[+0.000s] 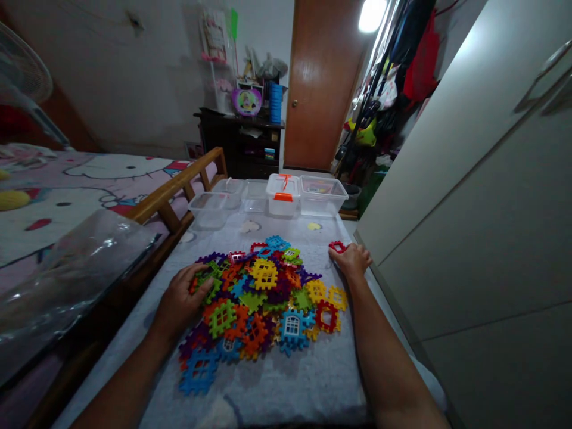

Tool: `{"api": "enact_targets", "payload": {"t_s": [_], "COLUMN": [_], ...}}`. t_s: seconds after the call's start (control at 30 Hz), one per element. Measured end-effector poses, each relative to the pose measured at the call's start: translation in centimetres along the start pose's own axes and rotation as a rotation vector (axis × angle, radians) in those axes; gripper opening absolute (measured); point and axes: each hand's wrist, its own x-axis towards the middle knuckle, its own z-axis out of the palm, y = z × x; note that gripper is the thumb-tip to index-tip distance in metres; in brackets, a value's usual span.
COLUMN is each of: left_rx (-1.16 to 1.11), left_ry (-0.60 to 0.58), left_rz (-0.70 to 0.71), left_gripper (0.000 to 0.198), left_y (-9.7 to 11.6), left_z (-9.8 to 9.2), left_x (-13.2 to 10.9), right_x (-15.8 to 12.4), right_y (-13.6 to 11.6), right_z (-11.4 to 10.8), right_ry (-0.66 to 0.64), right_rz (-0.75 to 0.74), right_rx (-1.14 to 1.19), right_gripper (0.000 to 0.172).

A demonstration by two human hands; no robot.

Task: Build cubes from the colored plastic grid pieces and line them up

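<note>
A heap of colourful plastic interlocking tiles (263,298) lies spread on a grey cloth-covered table (286,381). My left hand (181,301) rests on the left edge of the heap, fingers curled over an orange and a green tile. Off to the right of the heap, my right hand (353,260) lies on the cloth with its fingers closed round a single red tile (337,246), apart from the rest.
Several clear plastic tubs (322,195) and a white box with an orange latch (283,194) stand along the table's far edge. A bed with a wooden rail (179,185) runs along the left, a white wardrobe (482,196) close on the right. A clear plastic bag (67,268) lies at left.
</note>
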Motion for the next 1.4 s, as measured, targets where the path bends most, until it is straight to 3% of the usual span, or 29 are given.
{"api": "enact_targets", "payload": {"t_s": [0.63, 0.83, 0.97, 1.13, 1.27, 1.4], "left_rx": [0.087, 0.284, 0.318, 0.268, 0.172, 0.171], "left_ry": [-0.011, 0.074, 0.094, 0.069, -0.054, -0.392], "left_rz": [0.05, 0.165, 0.164, 0.194, 0.318, 0.436], "left_gripper": [0.047, 0.052, 0.051, 0.045, 0.04, 0.033], "left_y": [0.3, 2.1, 3.1, 5.1, 8.9, 13.0], "left_z": [0.0, -0.5, -0.7, -1.0, -0.2, 2.7], "left_x": [-0.2, -0.1, -0.3, 0.1, 2.8, 7.8], "right_x": [0.5, 0.5, 0.5, 0.3, -0.2, -1.1], "right_y": [-0.5, -0.5, -0.2, 0.5, 0.4, -0.2], "right_z": [1.0, 0.8, 0.9, 0.7, 0.6, 0.6], "right_ry": [0.129, 0.067, 0.092, 0.181, 0.131, -0.024], "right_rz": [-0.043, -0.032, -0.035, -0.177, -0.435, -0.51], "right_rx": [0.128, 0.093, 0.1, 0.212, 0.462, 0.653], "right_gripper": [0.062, 0.067, 0.07, 0.052, 0.03, 0.026]}}
